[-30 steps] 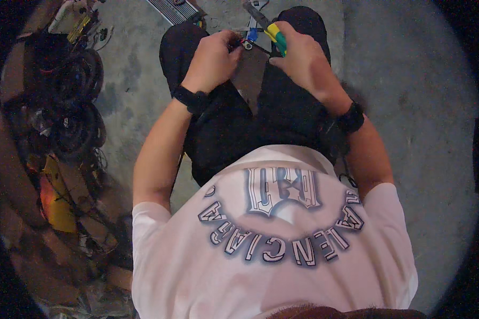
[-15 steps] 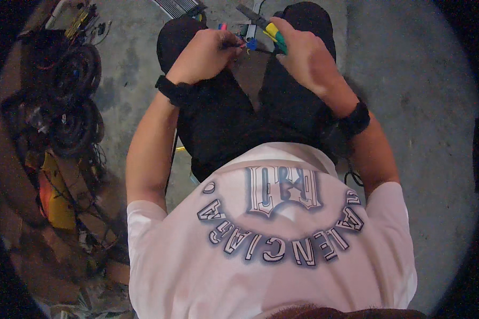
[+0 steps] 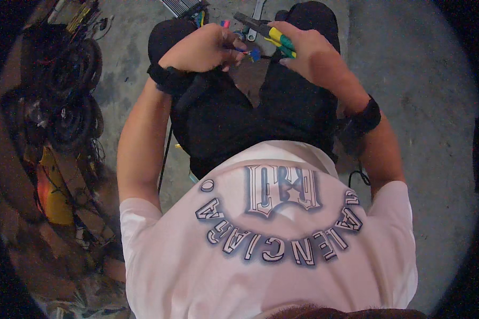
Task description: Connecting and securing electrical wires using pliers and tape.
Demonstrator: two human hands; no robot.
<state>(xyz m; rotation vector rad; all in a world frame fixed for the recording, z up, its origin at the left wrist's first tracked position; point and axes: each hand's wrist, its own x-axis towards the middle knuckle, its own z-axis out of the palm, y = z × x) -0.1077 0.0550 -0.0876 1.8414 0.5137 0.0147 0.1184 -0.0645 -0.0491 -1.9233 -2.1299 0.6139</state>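
Observation:
My left hand (image 3: 201,50) is closed in a pinch on thin coloured wires (image 3: 245,52), above my left knee. At their end sits a small blue connector (image 3: 255,55), between my two hands. My right hand (image 3: 315,53) grips pliers (image 3: 278,37) with yellow and green handles. Their dark jaws point up and left, beyond the connector and apart from it. Past the left fingertips a small pink-red piece (image 3: 225,24) shows. Whether the pliers' jaws are spread is too small to tell.
A wrench (image 3: 257,20) lies on the floor beyond my knees, near a finned metal unit (image 3: 182,7). To my left are dark wheels or tyres (image 3: 77,66), tangled cables, cardboard and a yellow-orange piece (image 3: 56,191). A black cable (image 3: 360,174) loops on the floor at my right.
My left hand has shifted a little left and its fingers sit differently on the wires. The connector is slightly lower and further right. The pliers have moved slightly, and the wrench shows more fully.

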